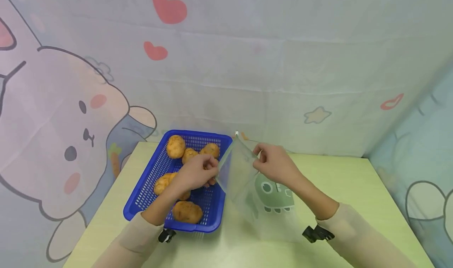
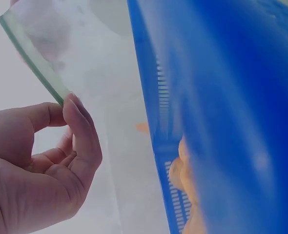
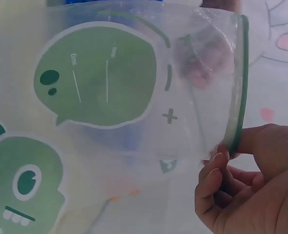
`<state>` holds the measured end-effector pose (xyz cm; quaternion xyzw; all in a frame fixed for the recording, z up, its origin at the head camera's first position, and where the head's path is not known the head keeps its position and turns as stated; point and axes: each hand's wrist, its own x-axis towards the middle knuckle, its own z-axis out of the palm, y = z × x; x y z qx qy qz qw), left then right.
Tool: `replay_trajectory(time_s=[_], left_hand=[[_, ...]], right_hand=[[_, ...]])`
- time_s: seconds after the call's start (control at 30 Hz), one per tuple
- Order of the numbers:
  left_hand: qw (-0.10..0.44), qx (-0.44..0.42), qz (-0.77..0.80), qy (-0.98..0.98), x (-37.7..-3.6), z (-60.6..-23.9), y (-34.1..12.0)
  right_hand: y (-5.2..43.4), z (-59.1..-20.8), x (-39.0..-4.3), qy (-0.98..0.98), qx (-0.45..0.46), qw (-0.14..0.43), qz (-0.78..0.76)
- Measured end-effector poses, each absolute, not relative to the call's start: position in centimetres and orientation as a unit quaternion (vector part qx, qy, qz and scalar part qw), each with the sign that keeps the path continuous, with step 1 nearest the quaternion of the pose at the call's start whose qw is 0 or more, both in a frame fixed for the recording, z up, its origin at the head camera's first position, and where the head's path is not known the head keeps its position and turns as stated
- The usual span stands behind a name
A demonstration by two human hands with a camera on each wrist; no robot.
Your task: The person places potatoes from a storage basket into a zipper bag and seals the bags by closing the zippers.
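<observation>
A clear zip bag (image 1: 244,181) with green cartoon prints hangs between my two hands, its mouth spread apart. My left hand (image 1: 199,173) pinches one side of the rim between thumb and fingers, above the basket's right part. On the opposite side, my right hand (image 1: 275,162) pinches the rim, which shows a green zip strip (image 3: 241,83) in the right wrist view. A white slider (image 1: 236,133) sits at the far corner of the mouth. Several potatoes (image 1: 187,212) lie in the blue basket (image 1: 148,181), some partly hidden by my left hand and forearm.
The basket stands on a pale yellow-green table (image 1: 339,173), left of the bag. Behind the table hangs a printed cloth (image 1: 226,71) with hearts and a cartoon rabbit; another cloth (image 1: 431,142) hangs at the right side.
</observation>
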<state>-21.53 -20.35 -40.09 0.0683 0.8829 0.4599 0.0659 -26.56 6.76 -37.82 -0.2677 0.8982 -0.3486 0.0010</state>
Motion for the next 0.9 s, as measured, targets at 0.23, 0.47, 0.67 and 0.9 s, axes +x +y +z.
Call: replay_trajectory(time_s=[0.23,0.47,0.67,0.9], left_hand=[[0.075,0.048,0.453,0.887,-21.6,-40.0,-22.0],[0.1,0.055,0.466,0.877,-21.7,-40.0,-22.7],[0.106,0.054,0.449,0.885,-21.6,-40.2,-22.7],[0.107,0.043,0.466,0.877,-21.7,-40.6,-22.6]], right_hand=[[10.0,-36.0,-26.0,0.898,-0.242,-0.063,-0.363],[12.6,-36.3,-25.6,0.884,-0.224,-0.06,-0.407],[13.4,-37.0,-25.2,0.877,-0.222,-0.013,-0.426],[13.1,-36.7,-25.1,0.851,-0.224,0.024,-0.474]])
